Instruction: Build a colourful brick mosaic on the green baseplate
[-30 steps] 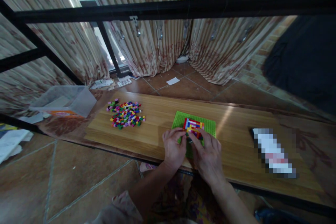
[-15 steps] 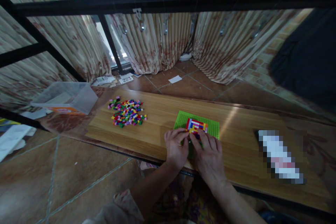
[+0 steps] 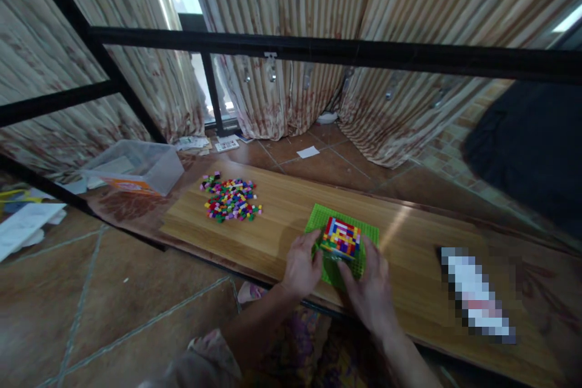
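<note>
A square block of multicoloured toy bricks [image 3: 342,237], stacked in layers, stands on a green studded baseplate [image 3: 319,214]. At the block's left side is my left hand [image 3: 302,265], its fingers curved and its thumb apart over the baseplate's left edge. My right hand [image 3: 371,279] is spread at the block's right front corner, thumb in front and fingers along the right side. Nothing shows between the fingers of either hand. Whether the fingertips touch the block or the baseplate, I cannot tell.
Loose coloured bricks [image 3: 231,199] lie heaped on the left part of the wooden board [image 3: 277,200]. Beyond them stands a clear plastic bin [image 3: 159,163]. On the right lies a blurred-out flat object [image 3: 475,294]. A black metal bar [image 3: 318,51] crosses behind the table.
Both hands have parted from the block's front edge, where their fingertips met, and moved to its two sides. More of the block now shows. The whole view has shifted slightly.
</note>
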`<state>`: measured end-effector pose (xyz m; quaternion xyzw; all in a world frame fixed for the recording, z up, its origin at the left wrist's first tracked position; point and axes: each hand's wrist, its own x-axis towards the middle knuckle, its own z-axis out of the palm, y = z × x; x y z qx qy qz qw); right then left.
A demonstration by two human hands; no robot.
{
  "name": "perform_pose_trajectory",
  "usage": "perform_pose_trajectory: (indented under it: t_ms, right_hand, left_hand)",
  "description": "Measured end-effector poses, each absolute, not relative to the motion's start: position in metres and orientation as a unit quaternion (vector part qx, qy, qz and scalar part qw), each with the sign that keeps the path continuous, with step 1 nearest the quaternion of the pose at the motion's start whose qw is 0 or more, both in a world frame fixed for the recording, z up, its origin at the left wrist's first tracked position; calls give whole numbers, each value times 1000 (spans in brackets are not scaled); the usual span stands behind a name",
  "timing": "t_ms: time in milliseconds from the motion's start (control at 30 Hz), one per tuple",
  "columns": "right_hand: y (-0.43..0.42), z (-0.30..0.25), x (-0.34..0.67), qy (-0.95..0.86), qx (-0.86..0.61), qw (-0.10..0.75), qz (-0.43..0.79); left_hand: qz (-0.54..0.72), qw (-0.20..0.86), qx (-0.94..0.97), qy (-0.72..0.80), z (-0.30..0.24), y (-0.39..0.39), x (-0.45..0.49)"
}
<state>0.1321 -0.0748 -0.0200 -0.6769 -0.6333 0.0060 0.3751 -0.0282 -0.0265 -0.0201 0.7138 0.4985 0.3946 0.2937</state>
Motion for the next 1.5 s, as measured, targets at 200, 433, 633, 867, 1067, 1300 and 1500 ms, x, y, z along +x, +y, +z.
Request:
perform_pose_trajectory:
  t_ms: [200, 433, 633, 867, 1067, 1300, 1500]
  right_hand:
    - [-67, -37, 113, -583, -701, 396, 113]
    - [-59, -37, 82, -614, -685, 387, 72]
    - [-58, -38, 77, -610, -705, 361, 30]
    - [-60, -36, 76, -606, -719, 339, 21]
    - [-60, -35, 76, -600, -726, 336, 26]
    - [-61, -40, 77, -614, -707, 351, 6]
    - [-61, -39, 77, -618, -702, 355, 10]
  left_hand:
    - [380, 317, 721, 484, -24, -41, -44]
    - [418, 285, 677, 534, -23, -37, -112]
    - [415, 114, 631, 645, -16, -1, -187]
    - [325, 39, 691, 644, -5, 32, -182]
    - [189, 0, 720, 668, 9, 55, -166]
    - [152, -12, 751, 643, 14, 63, -168]
    - [161, 11, 787, 595, 14, 74, -168]
